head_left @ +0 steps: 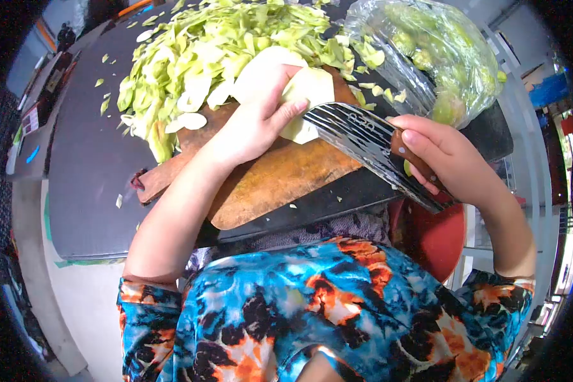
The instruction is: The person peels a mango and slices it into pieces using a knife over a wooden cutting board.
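My right hand (449,156) is wrapped round the brown wooden handle of a broad knife (356,130), whose dark, streaked blade slants up to the left. The blade's far end reaches the fingertips of my left hand (258,127). Those fingers are closed on a pale green-white vegetable piece (315,89), partly hidden by the hand; its exact kind I cannot make out. Both are over a worn wooden cutting board (280,181) with a handle at its left. Behind my left hand a large heap of thin pale green slices (204,57) spills onto the board's far side.
A clear plastic bag (439,57) of green pieces lies at the back right of the dark table (83,184). Small scraps are scattered about. Below the table's right front edge is a red round stool (436,242).
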Demonstrator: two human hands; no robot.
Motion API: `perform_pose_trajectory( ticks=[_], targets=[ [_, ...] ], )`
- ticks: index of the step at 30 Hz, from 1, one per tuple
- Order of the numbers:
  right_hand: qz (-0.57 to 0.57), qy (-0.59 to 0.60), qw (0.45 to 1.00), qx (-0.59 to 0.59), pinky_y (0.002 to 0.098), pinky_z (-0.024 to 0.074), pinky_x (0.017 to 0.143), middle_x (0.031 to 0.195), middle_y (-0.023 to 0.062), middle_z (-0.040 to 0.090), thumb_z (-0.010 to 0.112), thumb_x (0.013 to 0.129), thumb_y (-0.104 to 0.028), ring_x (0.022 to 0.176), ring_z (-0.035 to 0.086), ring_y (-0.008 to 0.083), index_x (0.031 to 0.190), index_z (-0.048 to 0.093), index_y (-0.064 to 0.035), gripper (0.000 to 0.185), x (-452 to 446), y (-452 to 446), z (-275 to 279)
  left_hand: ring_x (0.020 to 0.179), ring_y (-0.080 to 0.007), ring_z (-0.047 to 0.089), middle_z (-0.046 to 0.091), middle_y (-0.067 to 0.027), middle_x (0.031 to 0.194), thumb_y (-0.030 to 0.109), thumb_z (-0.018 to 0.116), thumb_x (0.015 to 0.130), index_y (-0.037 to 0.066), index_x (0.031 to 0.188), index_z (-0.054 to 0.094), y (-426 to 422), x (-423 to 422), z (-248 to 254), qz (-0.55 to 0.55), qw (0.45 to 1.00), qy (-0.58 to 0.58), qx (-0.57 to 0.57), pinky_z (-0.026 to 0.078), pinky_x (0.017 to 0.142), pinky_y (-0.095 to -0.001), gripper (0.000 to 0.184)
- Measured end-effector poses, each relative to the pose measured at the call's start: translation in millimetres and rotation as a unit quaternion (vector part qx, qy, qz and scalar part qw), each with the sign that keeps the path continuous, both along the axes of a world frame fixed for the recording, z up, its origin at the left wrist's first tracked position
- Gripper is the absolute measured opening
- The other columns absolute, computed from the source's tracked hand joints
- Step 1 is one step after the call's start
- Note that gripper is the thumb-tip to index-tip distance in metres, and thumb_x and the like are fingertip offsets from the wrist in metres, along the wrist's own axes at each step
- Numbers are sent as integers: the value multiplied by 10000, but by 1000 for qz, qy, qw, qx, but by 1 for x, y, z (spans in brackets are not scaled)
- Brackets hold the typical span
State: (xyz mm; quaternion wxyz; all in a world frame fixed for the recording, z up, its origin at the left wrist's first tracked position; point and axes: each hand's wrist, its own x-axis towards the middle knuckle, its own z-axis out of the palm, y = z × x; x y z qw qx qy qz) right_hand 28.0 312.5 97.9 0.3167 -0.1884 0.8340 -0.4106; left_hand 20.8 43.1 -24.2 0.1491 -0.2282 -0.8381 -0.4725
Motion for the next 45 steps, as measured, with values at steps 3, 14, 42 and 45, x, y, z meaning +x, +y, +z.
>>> perform_pose_trajectory(
  ticks=[3, 14, 42, 45],
  targets=[
    [15, 64, 997, 29, 209, 364, 465, 652, -2, 501, 423, 990, -216, 509, 449, 54, 1195, 541, -36, 297, 3, -2, -1, 1211, -266, 413, 477, -138, 1213, 183, 547, 934, 30, 1234, 461, 0, 5, 1, 2, 999, -35, 6, 291, 1049, -370, 348],
    [58, 267, 960, 53, 256, 436, 616, 825, 100, 607, 471, 927, -78, 661, 551, 124, 1237, 556, -35, 324, 28, 13, 11, 1093, -216, 469, 498, -96, 1101, 112, 571, 774, 60, 1141, 491, -7, 11, 15, -44, 982, -116, 146, 366, 963, -336, 379],
    [86, 229, 968, 61, 404, 495, 772, 1036, 230, 619, 460, 953, -218, 919, 623, 384, 1199, 544, -29, 321, 16, 9, -19, 1077, -174, 487, 527, -68, 1085, 80, 531, 801, 56, 1172, 518, -1, 11, 9, -108, 967, -132, 187, 366, 955, -310, 372],
    [77, 223, 971, 36, 325, 449, 628, 808, 142, 582, 446, 952, -167, 676, 556, 236, 1205, 542, -9, 314, 14, 13, -23, 1068, -167, 484, 525, -59, 1076, 77, 527, 813, 61, 1187, 505, 3, 12, 6, -113, 969, -116, 185, 368, 947, -308, 375]
  ],
)
